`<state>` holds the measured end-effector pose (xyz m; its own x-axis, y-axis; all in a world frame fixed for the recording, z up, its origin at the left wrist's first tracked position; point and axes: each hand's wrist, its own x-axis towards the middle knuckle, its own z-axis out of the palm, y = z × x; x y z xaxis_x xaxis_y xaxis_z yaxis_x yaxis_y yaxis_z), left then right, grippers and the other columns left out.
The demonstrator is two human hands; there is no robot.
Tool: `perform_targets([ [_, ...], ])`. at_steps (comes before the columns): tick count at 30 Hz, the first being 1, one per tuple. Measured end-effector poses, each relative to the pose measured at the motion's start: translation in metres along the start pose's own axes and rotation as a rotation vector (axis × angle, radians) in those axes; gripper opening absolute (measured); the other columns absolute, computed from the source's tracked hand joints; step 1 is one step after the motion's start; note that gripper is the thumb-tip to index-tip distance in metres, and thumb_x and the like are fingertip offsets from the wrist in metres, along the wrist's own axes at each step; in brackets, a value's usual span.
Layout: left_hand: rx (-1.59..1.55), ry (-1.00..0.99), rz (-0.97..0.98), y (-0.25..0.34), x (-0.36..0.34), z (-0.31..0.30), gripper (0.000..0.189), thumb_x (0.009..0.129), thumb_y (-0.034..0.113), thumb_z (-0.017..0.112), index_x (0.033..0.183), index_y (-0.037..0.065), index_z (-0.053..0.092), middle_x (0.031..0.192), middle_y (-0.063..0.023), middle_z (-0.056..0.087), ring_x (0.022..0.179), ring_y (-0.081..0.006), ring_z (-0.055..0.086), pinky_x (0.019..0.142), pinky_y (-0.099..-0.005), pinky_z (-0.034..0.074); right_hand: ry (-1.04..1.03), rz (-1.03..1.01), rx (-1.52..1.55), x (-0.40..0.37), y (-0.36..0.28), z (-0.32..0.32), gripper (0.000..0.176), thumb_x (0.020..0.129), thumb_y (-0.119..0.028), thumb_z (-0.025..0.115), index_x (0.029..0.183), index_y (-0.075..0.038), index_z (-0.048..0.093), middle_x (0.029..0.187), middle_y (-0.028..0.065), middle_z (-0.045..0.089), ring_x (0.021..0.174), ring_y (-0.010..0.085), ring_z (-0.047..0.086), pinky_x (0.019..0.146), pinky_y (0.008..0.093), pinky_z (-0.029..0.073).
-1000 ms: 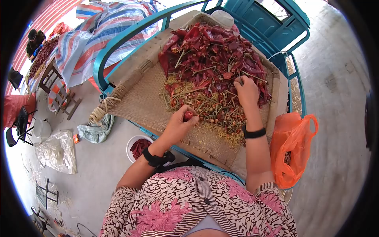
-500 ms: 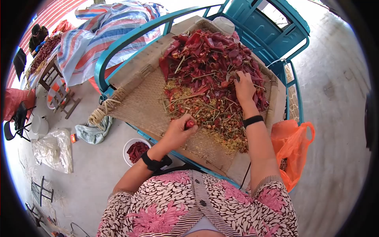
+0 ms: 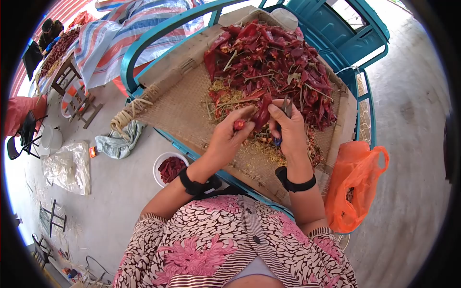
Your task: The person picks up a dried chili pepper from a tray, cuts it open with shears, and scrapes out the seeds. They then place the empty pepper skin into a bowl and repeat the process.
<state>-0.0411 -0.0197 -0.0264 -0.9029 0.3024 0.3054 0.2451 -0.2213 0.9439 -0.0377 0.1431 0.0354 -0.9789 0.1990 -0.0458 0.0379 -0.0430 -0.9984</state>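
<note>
Dried red chili peppers lie heaped on a woven tray, with loose stems and yellow seeds along the near side of the pile. My left hand is closed around a red chili, its end poking out by the thumb. Between my two hands a larger chili stands up, close to the fingertips of both; which fingers grip it is not plain. My right hand is closed on small scissors, the dark blades upward and a bit of blue handle showing below.
The tray rests on a teal cart. At the right hangs an orange plastic bag. A white bucket with chilies stands on the floor at the left. Farther off, a person with blue gloves is beside another chili heap and striped tarps.
My right hand has come back from the pile toward my left hand, and a chili now shows between them. My left hand has risen slightly. The view has shifted a little.
</note>
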Motion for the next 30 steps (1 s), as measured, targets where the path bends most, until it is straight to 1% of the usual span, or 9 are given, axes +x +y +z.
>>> perform_targets([
  [2, -0.090, -0.012, -0.048, 0.001, 0.002, 0.002, 0.040, 0.098, 0.016, 0.055, 0.134, -0.001, 0.048, 0.121, -0.0064, 0.057, 0.111, -0.0124, 0.052, 0.095, -0.0268, 0.042, -0.045, 0.036, 0.010, -0.010, 0.002, 0.007, 0.018, 0.087, -0.016, 0.070, 0.097, -0.005, 0.060, 0.065, -0.0003, 0.057, 0.050, 0.0052, 0.050, 0.042, 0.0194, 0.034],
  [5, -0.193, -0.014, -0.119, 0.003, -0.002, 0.003, 0.043, 0.098, 0.017, 0.055, 0.136, -0.001, 0.045, 0.118, -0.0043, 0.059, 0.105, -0.0101, 0.054, 0.090, -0.0259, 0.044, -0.050, -0.130, -0.137, -0.019, 0.011, 0.022, 0.018, 0.087, -0.016, 0.070, 0.098, -0.005, 0.060, 0.069, 0.0000, 0.058, 0.054, 0.0055, 0.052, 0.043, 0.0196, 0.035],
  [10, -0.448, 0.010, -0.322, 0.002, -0.007, -0.010, 0.040, 0.099, 0.017, 0.053, 0.136, 0.002, 0.047, 0.111, -0.0042, 0.063, 0.096, -0.0093, 0.057, 0.083, -0.0254, 0.046, 0.095, 0.121, 0.131, -0.015, 0.008, 0.020, 0.020, 0.085, -0.012, 0.070, 0.099, -0.004, 0.058, 0.070, -0.0014, 0.054, 0.056, 0.0061, 0.051, 0.041, 0.0195, 0.035],
  [14, -0.377, -0.077, -0.215, 0.003, -0.010, -0.026, 0.038, 0.095, 0.009, 0.057, 0.132, 0.005, 0.053, 0.104, -0.0033, 0.064, 0.099, -0.0125, 0.059, 0.086, -0.0283, 0.048, 0.063, 0.373, 0.467, -0.001, 0.018, 0.005, 0.017, 0.086, -0.009, 0.066, 0.101, -0.005, 0.058, 0.073, -0.0011, 0.056, 0.058, 0.0065, 0.052, 0.038, 0.0187, 0.034],
  [17, 0.123, -0.042, 0.151, -0.001, -0.009, -0.022, 0.043, 0.088, 0.000, 0.060, 0.130, 0.008, 0.056, 0.102, -0.0049, 0.063, 0.102, -0.0153, 0.060, 0.088, -0.0308, 0.049, -0.118, 0.566, 0.639, 0.002, 0.030, 0.000, 0.014, 0.090, -0.009, 0.061, 0.103, -0.006, 0.057, 0.075, -0.0003, 0.055, 0.057, 0.0067, 0.051, 0.038, 0.0181, 0.034],
  [20, 0.158, -0.005, 0.301, 0.000, -0.006, -0.012, 0.040, 0.085, -0.004, 0.061, 0.123, 0.009, 0.061, 0.107, -0.0072, 0.064, 0.101, -0.0151, 0.059, 0.088, -0.0305, 0.048, -0.048, 0.634, 0.611, -0.010, 0.027, 0.018, 0.012, 0.093, -0.012, 0.057, 0.103, -0.006, 0.057, 0.072, -0.0011, 0.053, 0.055, 0.0070, 0.050, 0.039, 0.0176, 0.035],
  [23, 0.075, -0.070, 0.284, -0.004, -0.006, -0.011, 0.032, 0.085, -0.004, 0.061, 0.115, 0.008, 0.063, 0.111, -0.0071, 0.063, 0.096, -0.0157, 0.060, 0.084, -0.0295, 0.050, -0.086, 0.484, 0.445, -0.019, 0.030, 0.018, 0.012, 0.094, -0.012, 0.055, 0.102, -0.005, 0.059, 0.071, -0.0019, 0.052, 0.054, 0.0062, 0.048, 0.040, 0.0178, 0.034],
  [26, 0.185, 0.055, 0.007, 0.004, -0.012, -0.012, 0.028, 0.083, -0.003, 0.064, 0.109, 0.008, 0.064, 0.113, -0.0060, 0.065, 0.087, -0.0177, 0.064, 0.070, -0.0297, 0.051, 0.022, 0.089, 0.168, -0.033, 0.020, 0.017, 0.016, 0.094, -0.011, 0.054, 0.106, -0.003, 0.060, 0.074, -0.0019, 0.050, 0.053, 0.0037, 0.042, 0.044, 0.0184, 0.030],
  [30, 0.489, 0.147, 0.237, -0.011, -0.008, -0.017, 0.031, 0.083, 0.000, 0.066, 0.112, 0.009, 0.063, 0.105, -0.0044, 0.064, 0.079, -0.0116, 0.061, 0.062, -0.0266, 0.049, -0.073, -0.205, -0.148, -0.051, 0.011, 0.027, 0.019, 0.089, -0.011, 0.064, 0.107, -0.003, 0.064, 0.077, -0.0044, 0.051, 0.055, 0.0019, 0.040, 0.049, 0.0185, 0.032],
])
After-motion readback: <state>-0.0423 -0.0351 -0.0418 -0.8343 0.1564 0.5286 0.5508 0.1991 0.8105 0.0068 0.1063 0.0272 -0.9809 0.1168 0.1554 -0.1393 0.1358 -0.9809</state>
